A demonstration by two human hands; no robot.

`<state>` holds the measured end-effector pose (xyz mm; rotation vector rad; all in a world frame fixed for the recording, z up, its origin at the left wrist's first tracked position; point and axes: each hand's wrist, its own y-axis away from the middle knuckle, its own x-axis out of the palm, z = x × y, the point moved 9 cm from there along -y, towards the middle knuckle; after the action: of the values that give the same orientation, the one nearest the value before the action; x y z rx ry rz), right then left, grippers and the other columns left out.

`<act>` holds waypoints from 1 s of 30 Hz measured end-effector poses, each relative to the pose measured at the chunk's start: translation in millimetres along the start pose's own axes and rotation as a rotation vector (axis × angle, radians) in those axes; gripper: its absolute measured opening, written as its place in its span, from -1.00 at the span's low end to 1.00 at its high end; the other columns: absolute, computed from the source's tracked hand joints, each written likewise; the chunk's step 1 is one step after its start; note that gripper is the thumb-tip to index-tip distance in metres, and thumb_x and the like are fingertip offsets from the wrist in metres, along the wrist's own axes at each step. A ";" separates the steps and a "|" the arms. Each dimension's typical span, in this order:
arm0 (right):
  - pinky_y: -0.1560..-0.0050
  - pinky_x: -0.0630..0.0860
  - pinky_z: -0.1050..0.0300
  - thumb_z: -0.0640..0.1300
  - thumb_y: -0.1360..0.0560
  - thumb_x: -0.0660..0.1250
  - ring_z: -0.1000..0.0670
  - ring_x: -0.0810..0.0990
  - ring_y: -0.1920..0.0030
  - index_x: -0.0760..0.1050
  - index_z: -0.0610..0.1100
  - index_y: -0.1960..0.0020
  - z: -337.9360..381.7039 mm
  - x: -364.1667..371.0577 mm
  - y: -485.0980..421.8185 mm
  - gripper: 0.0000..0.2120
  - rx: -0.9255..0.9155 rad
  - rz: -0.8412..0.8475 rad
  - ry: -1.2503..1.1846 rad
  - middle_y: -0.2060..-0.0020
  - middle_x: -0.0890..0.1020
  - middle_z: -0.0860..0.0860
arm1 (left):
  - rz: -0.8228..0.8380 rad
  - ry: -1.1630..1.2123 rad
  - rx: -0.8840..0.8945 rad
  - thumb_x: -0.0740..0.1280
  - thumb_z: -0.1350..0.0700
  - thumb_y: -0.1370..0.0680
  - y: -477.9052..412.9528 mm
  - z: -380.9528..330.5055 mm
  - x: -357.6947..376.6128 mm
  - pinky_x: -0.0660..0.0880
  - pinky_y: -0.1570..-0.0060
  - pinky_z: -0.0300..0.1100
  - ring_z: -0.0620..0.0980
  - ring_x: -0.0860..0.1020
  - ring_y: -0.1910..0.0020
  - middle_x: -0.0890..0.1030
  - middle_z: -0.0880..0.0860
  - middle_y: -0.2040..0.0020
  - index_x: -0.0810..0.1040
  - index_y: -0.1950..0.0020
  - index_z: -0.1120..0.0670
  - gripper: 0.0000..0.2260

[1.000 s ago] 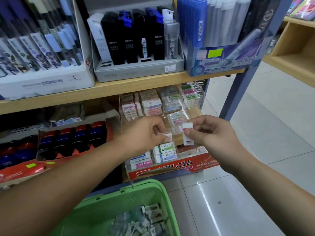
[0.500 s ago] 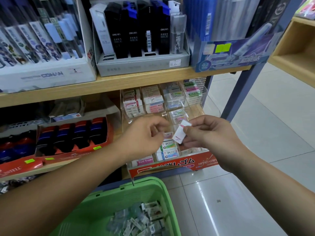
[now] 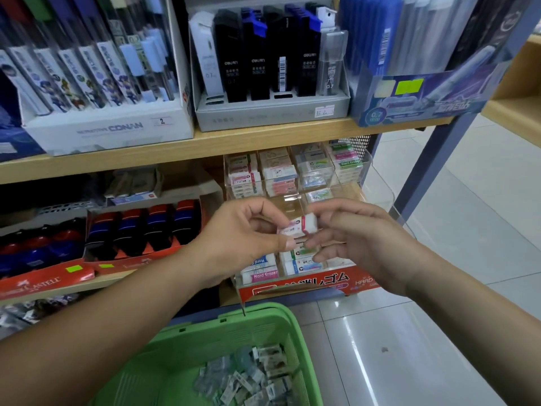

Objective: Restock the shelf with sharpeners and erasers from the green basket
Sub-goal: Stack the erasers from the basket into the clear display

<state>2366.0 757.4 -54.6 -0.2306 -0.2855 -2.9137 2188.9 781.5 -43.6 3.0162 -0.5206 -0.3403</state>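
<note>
Erasers: 1 small white sleeved block (image 3: pixel 301 225) sits mid-frame, pinched between your left hand (image 3: pixel 243 241) and right hand (image 3: pixel 360 238). It looks light, firm, slightly slick; grip its long sides.

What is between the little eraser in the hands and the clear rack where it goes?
Nothing visible. The eraser is pinched between the left hand and right hand, right in front of the clear rack. Its open compartments lie just behind, with only air between.
</note>
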 end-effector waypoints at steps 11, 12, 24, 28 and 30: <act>0.14 0.69 0.09 -0.42 -0.54 0.41 -0.13 0.74 0.19 0.66 -0.23 -0.14 -2.2 -4.4 -0.6 -0.78 -0.046 -0.101 0.159 0.14 0.75 -0.22 | 0.003 -0.229 0.149 0.59 0.14 -0.46 0.6 -12.5 -5.6 0.56 0.18 -0.31 -0.13 0.64 0.18 0.71 -0.01 0.13 0.70 0.00 0.06 -0.84; 0.14 0.69 0.09 -0.41 -0.53 0.43 -0.12 0.74 0.20 0.65 -0.22 -0.14 -0.4 -3.7 -0.4 -0.78 -0.057 -0.112 0.171 0.14 0.75 -0.20 | 0.032 -0.286 0.161 0.58 0.13 -0.47 -1.1 -15.4 -2.0 0.55 0.19 -0.32 -0.13 0.63 0.18 0.70 -0.01 0.12 0.70 -0.01 0.06 -0.84; 0.23 0.55 0.34 -0.16 -0.37 0.66 0.16 0.64 0.27 0.69 -0.07 -0.01 -2.7 -18.5 1.8 -0.74 -0.037 -0.140 0.701 0.21 0.72 -0.03 | 0.003 -0.415 0.084 0.62 0.09 -0.44 -13.1 11.6 27.0 0.47 0.39 -0.19 -0.20 0.48 0.43 0.59 -0.11 0.32 0.61 0.11 0.01 -0.80; 0.06 0.59 0.23 -0.10 -0.30 0.71 0.14 0.62 0.18 0.67 -0.02 -0.15 -10.5 -9.1 0.0 -0.54 -0.046 -0.014 0.907 0.15 0.67 0.03 | -0.002 -0.517 0.100 0.60 -0.04 -0.44 -13.6 27.3 30.7 0.59 0.25 -0.05 -0.16 0.57 0.33 0.63 -0.10 0.30 0.65 0.24 -0.07 -0.83; -0.03 0.59 0.09 -0.08 -0.31 0.71 0.06 0.62 0.09 0.65 0.02 -0.19 -12.7 -7.0 -1.6 -0.51 -0.072 -0.001 1.019 0.10 0.61 0.06 | -0.004 -0.601 0.135 0.58 -0.08 -0.44 -12.7 28.9 31.7 0.56 0.18 -0.11 -0.20 0.55 0.25 0.60 -0.12 0.22 0.66 0.25 -0.11 -0.84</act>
<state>2370.7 757.6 -68.4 1.1878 -0.0019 -2.6172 2215.5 782.1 -79.4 3.0019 -0.5836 -1.2759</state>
